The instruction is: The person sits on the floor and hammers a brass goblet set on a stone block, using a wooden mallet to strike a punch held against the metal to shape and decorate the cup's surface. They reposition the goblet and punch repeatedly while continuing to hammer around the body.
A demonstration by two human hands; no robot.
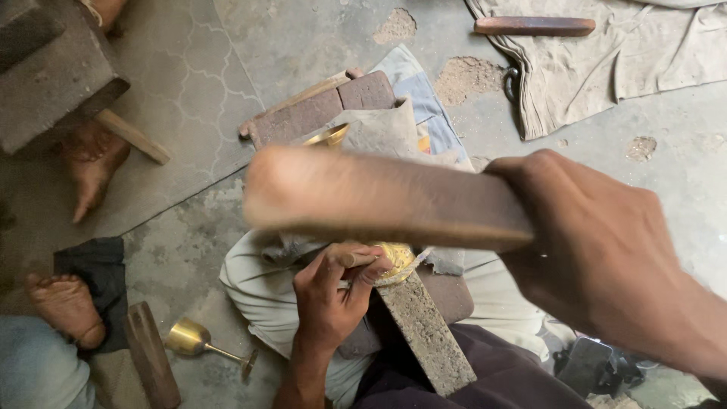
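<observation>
Single head view, looking steeply down, close over lap and floor.

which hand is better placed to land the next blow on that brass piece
Right, most likely. The right hand grips the wooden mallet, raised above the brass piece. The left hand pinches a small tool against that piece on the stone block.
</observation>
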